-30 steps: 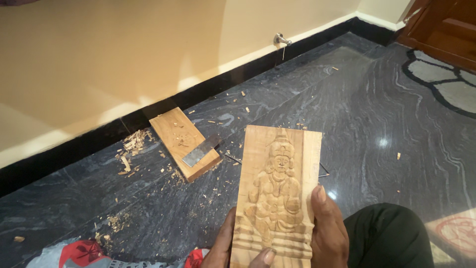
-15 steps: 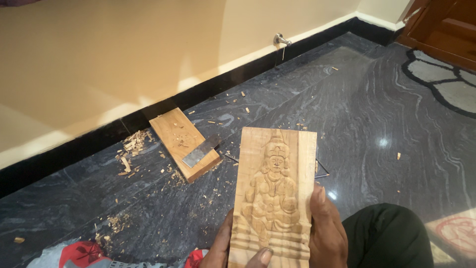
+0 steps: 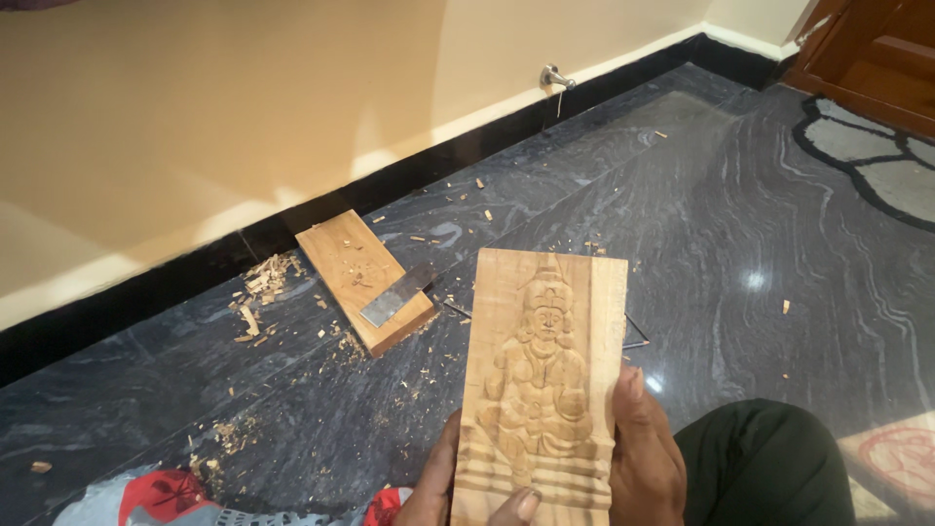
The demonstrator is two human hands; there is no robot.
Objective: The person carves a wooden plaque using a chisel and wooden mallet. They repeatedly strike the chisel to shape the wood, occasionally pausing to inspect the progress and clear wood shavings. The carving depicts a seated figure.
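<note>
I hold a pale wooden panel (image 3: 541, 380) upright in front of me; a seated figure is carved in relief on its face, with ridged bands below. My right hand (image 3: 645, 458) grips its right edge, fingers behind and thumb along the side. My left hand (image 3: 438, 482) cups its lower left edge, with one fingertip over the bottom front. Both hands are partly hidden by the panel.
A flat brown wooden block (image 3: 362, 278) lies on the dark marbled floor near the black skirting, with a metal blade (image 3: 394, 295) across it. Wood chips (image 3: 261, 287) are scattered around. A red and grey cloth (image 3: 166, 492) lies bottom left. My dark-trousered knee (image 3: 769, 468) is bottom right.
The carved panel has shifted slightly lower and to the left in view; both hands keep the same hold on it.
</note>
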